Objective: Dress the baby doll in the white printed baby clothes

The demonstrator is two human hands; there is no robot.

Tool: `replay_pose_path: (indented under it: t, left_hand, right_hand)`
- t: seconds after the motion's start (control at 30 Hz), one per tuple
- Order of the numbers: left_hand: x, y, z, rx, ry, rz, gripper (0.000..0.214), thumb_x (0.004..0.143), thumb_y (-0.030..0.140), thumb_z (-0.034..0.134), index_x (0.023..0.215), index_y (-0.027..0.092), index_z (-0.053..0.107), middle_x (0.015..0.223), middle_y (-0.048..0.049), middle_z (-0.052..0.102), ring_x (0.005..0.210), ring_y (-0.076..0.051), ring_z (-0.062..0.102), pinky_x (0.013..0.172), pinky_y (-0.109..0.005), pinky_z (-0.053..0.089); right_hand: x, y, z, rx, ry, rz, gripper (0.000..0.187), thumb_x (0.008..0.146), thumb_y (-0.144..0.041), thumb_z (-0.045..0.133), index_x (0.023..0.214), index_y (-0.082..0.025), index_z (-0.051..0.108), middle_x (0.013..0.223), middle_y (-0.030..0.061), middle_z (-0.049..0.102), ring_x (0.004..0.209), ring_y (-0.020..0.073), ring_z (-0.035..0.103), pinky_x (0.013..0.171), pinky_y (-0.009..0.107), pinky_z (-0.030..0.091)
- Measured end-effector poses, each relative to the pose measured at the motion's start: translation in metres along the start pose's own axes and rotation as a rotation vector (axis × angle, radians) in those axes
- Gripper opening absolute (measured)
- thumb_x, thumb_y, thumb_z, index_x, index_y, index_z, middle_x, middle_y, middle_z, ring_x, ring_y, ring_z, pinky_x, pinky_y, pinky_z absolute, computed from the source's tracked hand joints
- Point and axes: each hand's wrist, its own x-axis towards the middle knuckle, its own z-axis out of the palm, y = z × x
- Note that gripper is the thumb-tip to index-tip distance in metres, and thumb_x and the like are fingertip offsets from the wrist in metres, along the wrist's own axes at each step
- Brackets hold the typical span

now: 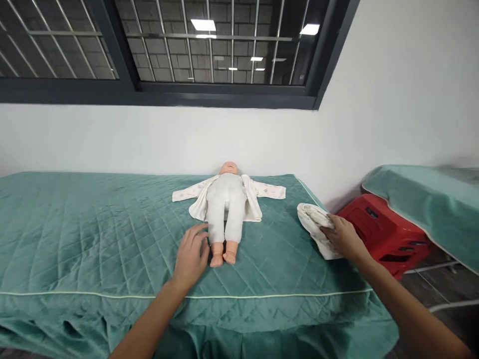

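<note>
A baby doll [226, 192] lies on its back on the green quilted cover, head toward the wall and bare feet toward me. Its arms are spread in a white patterned jacket [253, 202] that hangs open at the front. Beside the doll's lower leg, my left hand [192, 252] is open with fingers spread; whether it touches the leg I cannot tell. At the right edge of the bed, my right hand [344, 237] grips a folded white cloth garment [318, 227], its exact kind unclear.
The green bed cover [93, 239] reaches the white wall under a dark-framed barred window [224, 94]. To the right stands a red plastic stool [385, 229], close to another green-covered surface [434, 199]. Dark floor shows at the lower right.
</note>
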Motion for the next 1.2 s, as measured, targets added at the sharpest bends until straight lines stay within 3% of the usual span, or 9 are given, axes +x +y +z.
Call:
replay_pose_path:
  t: [0.07,0.17,0.3,0.4,0.5,0.6,0.73,0.97,1.2]
  left_hand:
    - [0.013,0.017,-0.003,-0.058,0.004,0.047,0.021,0.092,0.010,0.046,0.106,0.021,0.055,0.129,-0.0103,0.061,0.124,-0.024,0.054,0.104,-0.048,0.046]
    - [0.043,0.045,-0.006,-0.199,-0.014,0.034,0.021,0.093,0.011,0.045,0.107,0.021,0.056,0.124,-0.0092,0.063,0.120,-0.022,0.057,0.105,-0.045,0.046]
    - [0.080,0.088,-0.018,-0.486,-0.158,-0.048,0.023,0.095,0.018,0.048,0.116,0.023,0.058,0.119,-0.0070,0.064,0.114,-0.019,0.060,0.101,-0.039,0.050]
    - [0.099,0.121,-0.034,-0.623,-0.221,0.007,0.039,0.095,0.029,0.055,0.134,0.028,0.050,0.140,-0.0094,0.050,0.132,-0.022,0.050,0.105,-0.038,0.049]
    - [0.113,0.143,-0.053,-0.515,-0.227,0.133,0.061,0.091,0.035,0.064,0.146,0.034,0.038,0.152,-0.0098,0.034,0.143,-0.026,0.037,0.112,-0.043,0.044]
    - [0.130,0.147,-0.076,-0.247,-0.133,0.304,0.055,0.089,0.024,0.063,0.140,0.033,0.046,0.149,-0.0111,0.035,0.141,-0.030,0.036,0.111,-0.049,0.043]
    - [0.157,0.136,-0.110,-0.138,0.046,0.438,0.036,0.085,0.009,0.058,0.116,0.027,0.059,0.126,-0.0080,0.052,0.118,-0.023,0.053,0.093,-0.038,0.051]
    - [0.180,0.153,-0.172,-0.178,0.132,0.523,0.015,0.078,0.014,0.070,0.083,0.022,0.059,0.109,-0.0034,0.063,0.105,-0.022,0.057,0.090,-0.039,0.047]
    - [0.194,0.165,-0.192,-0.674,0.134,0.069,0.029,0.081,0.024,0.075,0.072,0.019,0.048,0.072,0.0034,0.056,0.065,-0.010,0.051,0.056,-0.022,0.039]
  right_hand:
    - [0.013,0.008,-0.013,-0.012,-0.163,-0.032,0.037,0.090,-0.035,0.049,0.117,-0.014,0.064,0.118,0.0200,0.066,0.110,0.0315,0.062,0.095,0.042,0.047]
    - [0.029,-0.014,-0.041,-0.003,-0.221,-0.082,0.029,0.092,-0.037,0.047,0.099,-0.017,0.067,0.105,0.0149,0.069,0.098,0.0280,0.064,0.082,0.036,0.046]
    - [0.041,-0.091,-0.091,0.273,-0.190,-0.163,0.034,0.091,-0.052,0.050,0.091,-0.020,0.062,0.083,0.0046,0.066,0.077,0.0202,0.059,0.069,0.031,0.042]
    - [0.037,-0.159,-0.129,0.586,-0.239,-0.174,0.038,0.087,-0.059,0.057,0.085,-0.021,0.059,0.071,-0.0008,0.058,0.066,0.0152,0.052,0.060,0.028,0.038]
    - [0.027,-0.214,-0.164,0.964,-0.410,-0.113,0.039,0.086,-0.057,0.062,0.085,-0.019,0.057,0.077,0.0012,0.059,0.068,0.0140,0.055,0.057,0.025,0.042]
    - [0.017,-0.248,-0.194,1.256,-0.565,-0.119,0.040,0.086,-0.056,0.065,0.093,-0.017,0.061,0.090,0.0059,0.064,0.079,0.0154,0.060,0.063,0.026,0.050]
    - [0.011,-0.265,-0.225,1.355,-0.604,-0.208,0.037,0.082,-0.049,0.072,0.097,-0.017,0.064,0.094,0.0057,0.065,0.080,0.0134,0.060,0.067,0.024,0.053]
    - [0.018,-0.280,-0.264,1.049,-0.511,-0.342,0.040,0.078,-0.055,0.075,0.091,-0.018,0.067,0.088,0.0069,0.067,0.079,0.0171,0.060,0.065,0.028,0.050]
    - [0.028,-0.280,-0.293,0.851,-0.323,-0.542,0.040,0.087,-0.057,0.066,0.084,-0.017,0.068,0.089,0.0061,0.066,0.091,0.0205,0.062,0.077,0.028,0.047]
